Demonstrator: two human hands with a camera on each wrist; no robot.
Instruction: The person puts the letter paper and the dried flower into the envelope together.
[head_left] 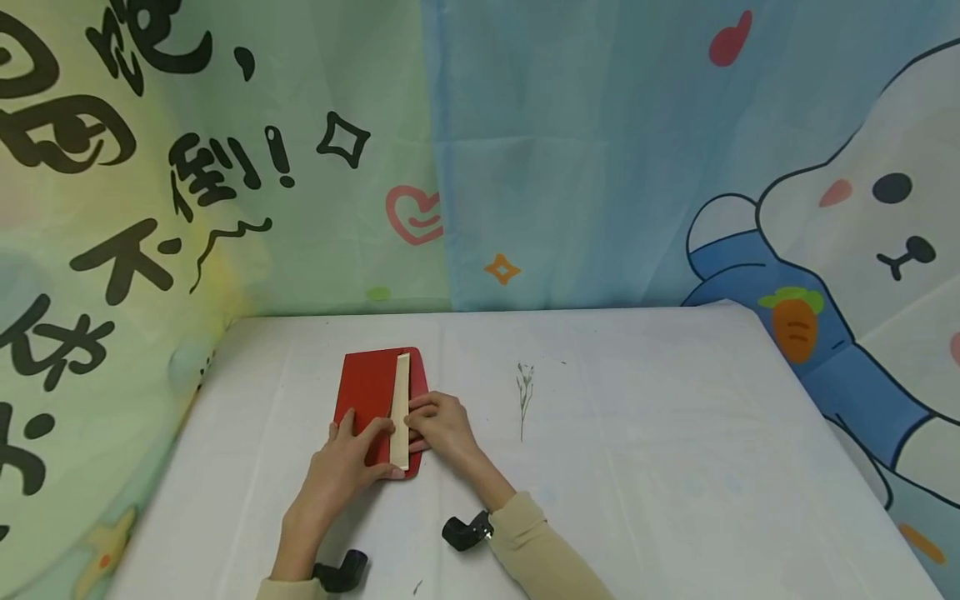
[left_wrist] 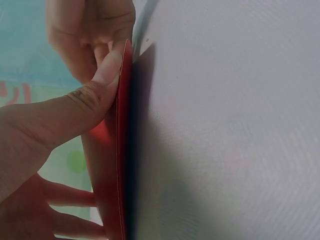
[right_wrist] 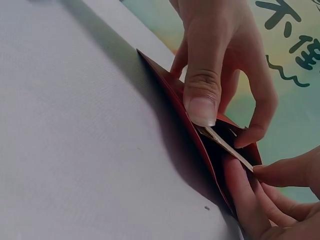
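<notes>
The envelope (head_left: 363,383) is showing red, with crimson along its right side; the strip (head_left: 401,400) is looking cream. The desk (head_left: 675,433) is showing white, the sprig (head_left: 522,396) dull green. The sleeve (head_left: 547,550) is looking beige, the wrist mount (head_left: 462,533) black. The backdrop (head_left: 585,167) is blending yellow, green and blue, and is carrying black lettering (head_left: 120,279), a pinkish-red heart (head_left: 412,217), an orange star (head_left: 502,269) and a white cartoon animal (head_left: 832,242) in blue.

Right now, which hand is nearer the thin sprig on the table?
The right hand: it is at the side of the red envelope facing the sprig; the left hand is mostly toward the opposite side, farther away.
</notes>
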